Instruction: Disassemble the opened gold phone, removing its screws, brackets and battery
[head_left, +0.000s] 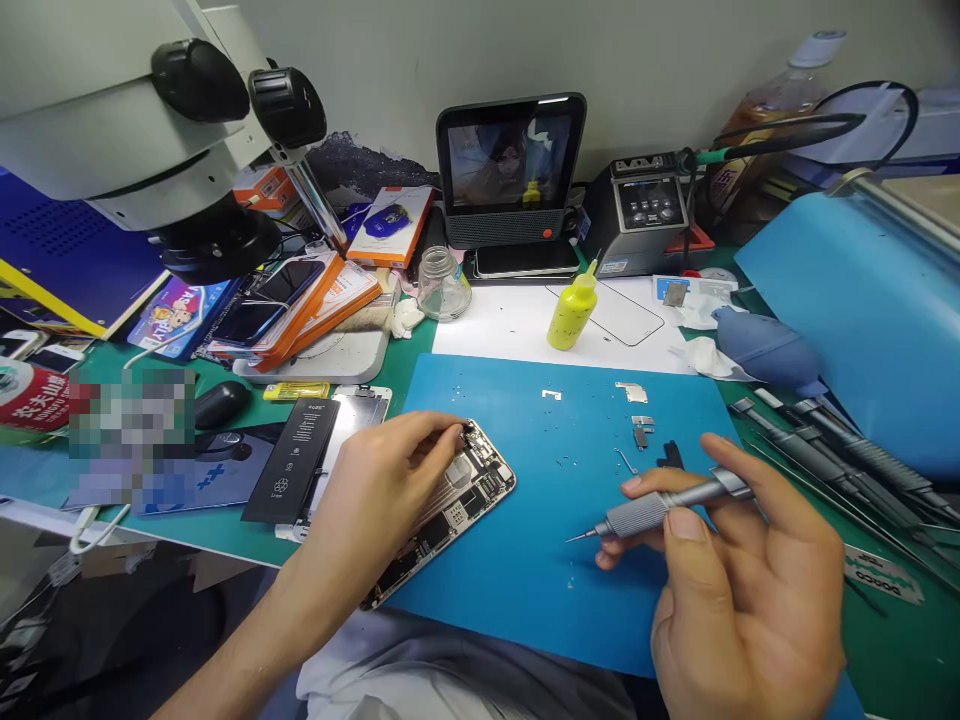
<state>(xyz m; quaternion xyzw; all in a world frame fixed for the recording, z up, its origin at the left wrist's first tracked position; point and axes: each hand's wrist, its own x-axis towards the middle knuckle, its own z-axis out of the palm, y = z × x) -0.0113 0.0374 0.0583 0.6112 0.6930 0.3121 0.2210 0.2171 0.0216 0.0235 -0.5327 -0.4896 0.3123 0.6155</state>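
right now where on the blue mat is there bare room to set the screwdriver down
Free: the blue mat's near strip between the opened phone and the right hand, and its middle below the yellow bottle. Crowded: the small metal parts at upper right.

One opened phone [450, 510], one screwdriver [652, 510], one battery [292, 460]

Head camera looks down, close over workbench [225, 525].

Opened phone [450, 505] on mat [525, 590], near left. Battery [291, 460] left of phone. Small plates [637, 410] on mat, right of phone. Bottle [571, 310] beyond mat. Glass jar [442, 285] left of bottle. Microscope [150, 130] far left.
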